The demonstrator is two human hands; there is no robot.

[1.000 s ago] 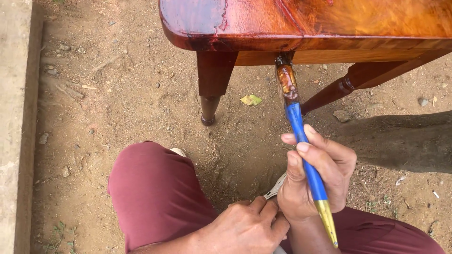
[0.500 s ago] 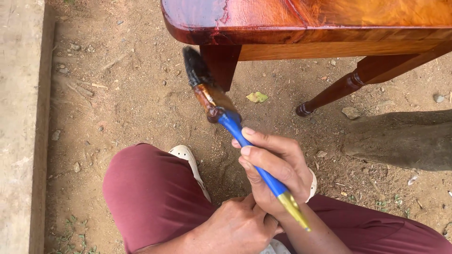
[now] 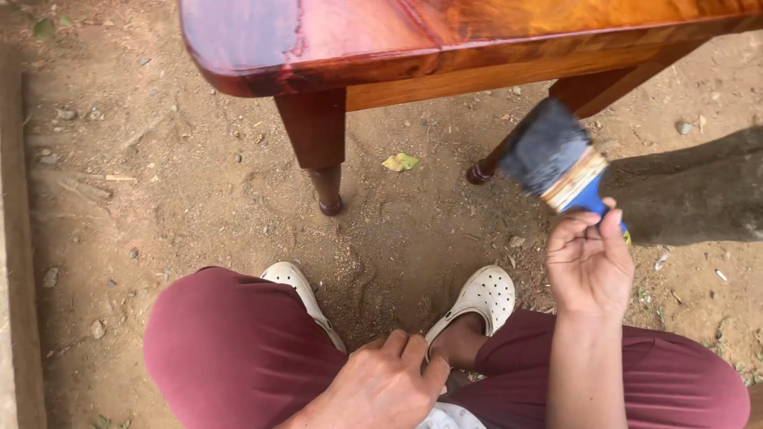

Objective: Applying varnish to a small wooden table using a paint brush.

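My right hand (image 3: 586,262) grips the blue handle of a wide paintbrush (image 3: 556,159), its dark bristles raised and pointing up-left, just below the edge of a glossy reddish wooden table (image 3: 334,48). The brush hangs in the air between the near turned table leg (image 3: 318,151) and a slanted far leg (image 3: 556,111), touching neither. My left hand (image 3: 381,385) rests low between my knees in maroon trousers (image 3: 230,349), fingers curled over something pale that I cannot make out. White clogs (image 3: 481,295) are on my feet.
The ground is bare dirt with small stones and a yellow leaf (image 3: 400,162). A concrete kerb (image 3: 17,262) runs along the left. A dark shadow (image 3: 691,199) lies on the ground at right. The tabletop overhangs the upper part of the view.
My right hand has swung the brush from the left, by the near table leg, over to the right. The brush has turned so its broad bristle face shows. The view has shifted lower.
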